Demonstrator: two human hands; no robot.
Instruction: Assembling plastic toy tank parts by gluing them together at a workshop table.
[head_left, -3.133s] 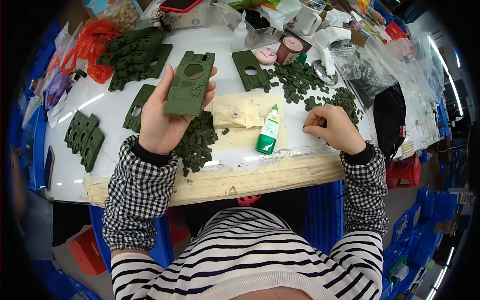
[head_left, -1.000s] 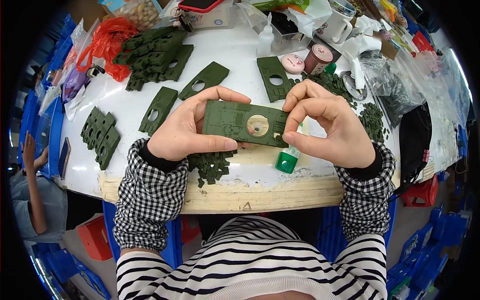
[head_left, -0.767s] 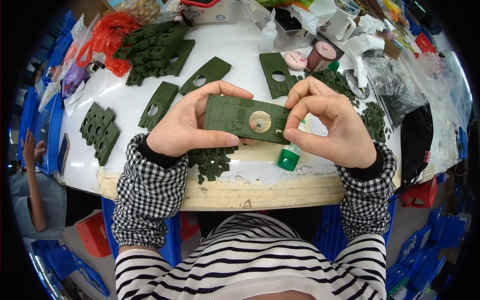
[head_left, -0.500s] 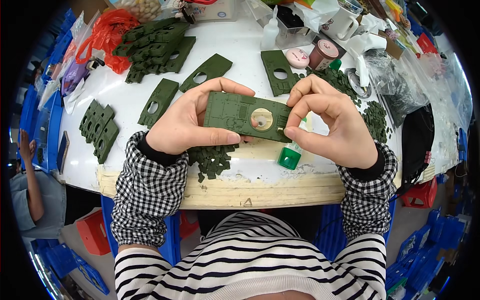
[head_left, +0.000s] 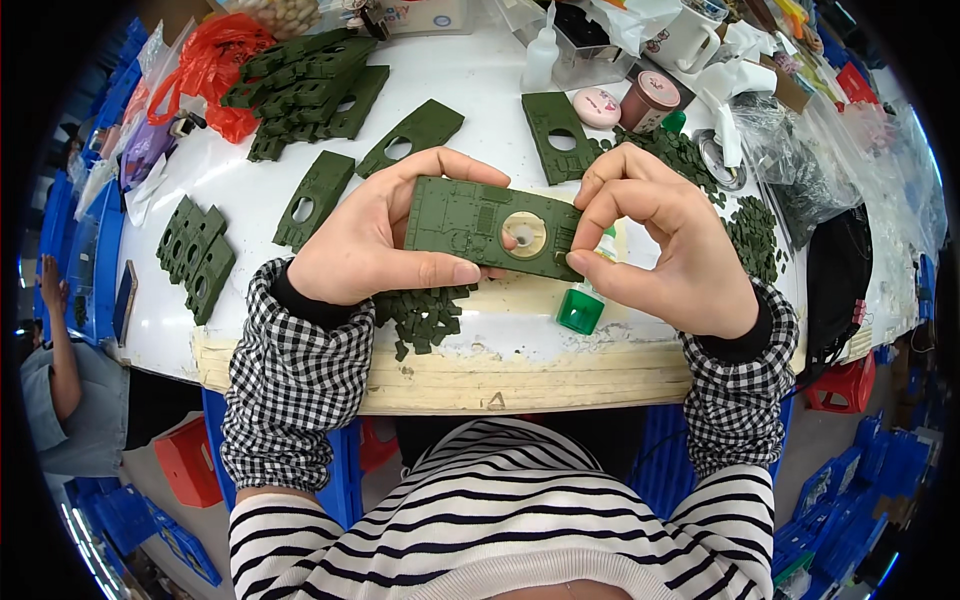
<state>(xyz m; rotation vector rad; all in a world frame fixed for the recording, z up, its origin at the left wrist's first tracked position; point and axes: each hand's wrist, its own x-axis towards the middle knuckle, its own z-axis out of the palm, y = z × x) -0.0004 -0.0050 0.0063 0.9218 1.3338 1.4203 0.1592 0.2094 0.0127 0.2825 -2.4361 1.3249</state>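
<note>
A dark green plastic model vehicle hull (head_left: 457, 222) with a round hole is held above the near edge of the table. My left hand (head_left: 365, 240) is wrapped round its left part, thumb along the near edge and a fingertip showing through the hole. Thumb and fingers of my right hand (head_left: 675, 240) are closed at the hull's right end; whether a tiny part is between them is hidden. Beneath the left hand lies a heap of small green pieces (head_left: 425, 320). A small bottle with a green cap (head_left: 580, 308) lies under the right hand.
More hull plates lie beyond my hands: one plate (head_left: 315, 200), another plate (head_left: 412, 138), a third plate (head_left: 556, 138). A stack of hulls (head_left: 310, 90) stands far left, a smaller group (head_left: 197, 255) nearer. Loose green pieces (head_left: 750, 240), a pink tin (head_left: 648, 103) and bags are right.
Both hands and the hull have shifted very slightly. My right thumb now covers a small pale spot at the hull's right edge that showed before.
</note>
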